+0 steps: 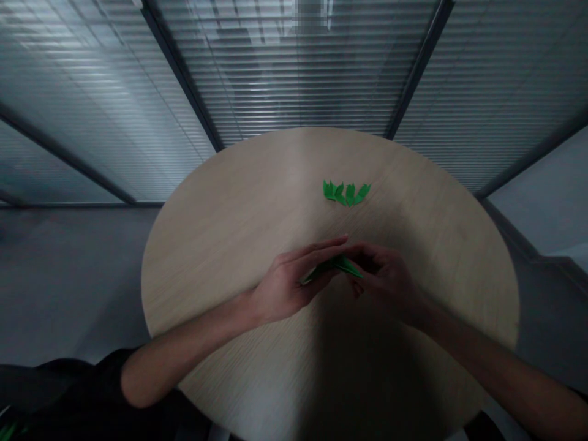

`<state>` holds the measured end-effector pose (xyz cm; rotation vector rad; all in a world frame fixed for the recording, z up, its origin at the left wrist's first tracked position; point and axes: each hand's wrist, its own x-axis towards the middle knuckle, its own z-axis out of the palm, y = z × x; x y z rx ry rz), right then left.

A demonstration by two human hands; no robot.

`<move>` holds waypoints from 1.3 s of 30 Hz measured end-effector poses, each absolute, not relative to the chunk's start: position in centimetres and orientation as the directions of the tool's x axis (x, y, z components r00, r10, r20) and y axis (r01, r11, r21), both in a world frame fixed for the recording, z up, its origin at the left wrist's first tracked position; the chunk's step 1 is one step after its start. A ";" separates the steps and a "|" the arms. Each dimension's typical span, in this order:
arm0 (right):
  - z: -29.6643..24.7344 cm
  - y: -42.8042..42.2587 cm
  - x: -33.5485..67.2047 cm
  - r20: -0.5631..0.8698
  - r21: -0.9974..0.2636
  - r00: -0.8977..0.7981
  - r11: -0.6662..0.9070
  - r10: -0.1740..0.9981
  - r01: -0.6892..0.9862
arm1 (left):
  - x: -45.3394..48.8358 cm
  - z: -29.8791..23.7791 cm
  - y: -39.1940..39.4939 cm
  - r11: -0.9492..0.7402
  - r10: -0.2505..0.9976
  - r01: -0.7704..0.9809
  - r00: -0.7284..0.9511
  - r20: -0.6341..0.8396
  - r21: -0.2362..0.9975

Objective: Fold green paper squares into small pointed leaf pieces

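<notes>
A piece of folded green paper (pixel 337 264) is held between my two hands above the middle of the round table. My left hand (pixel 294 278) has its thumb below the paper and its fingers stretched along the top of it. From the other side, my right hand (pixel 386 278) pinches the paper's right end, its fingertips meeting those of the left. Parts of the paper are covered by the fingers. Farther back on the tabletop lie several small folded green paper pieces (pixel 350 193) in a row, apart from both hands.
The round wooden table (pixel 220 214) has a pale top, with shadow over its near right part. Behind it stand glass panels with blinds (pixel 298 79) and dark frames (pixel 184 73). Grey floor (pixel 73 269) shows at the left. Something green (pixel 16 429) is at the bottom left corner.
</notes>
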<state>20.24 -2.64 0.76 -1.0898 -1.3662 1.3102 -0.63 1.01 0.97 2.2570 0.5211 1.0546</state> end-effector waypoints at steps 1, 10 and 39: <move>0.8 -2.6 20.2 0.047 -0.999 -0.189 0.047 0.981 0.000 | -0.6 0.9 1.0 -0.755 0.560 0.093 0.607 0.564 0.650; -0.1 -2.4 20.3 0.048 -0.998 -0.176 0.053 0.983 0.022 | -0.7 1.0 1.1 -0.773 0.555 0.110 0.593 0.584 0.624; 0.5 -2.7 19.6 0.093 -0.995 -0.024 0.094 0.995 0.036 | -0.8 0.7 1.2 -0.807 0.589 0.344 0.421 0.690 0.479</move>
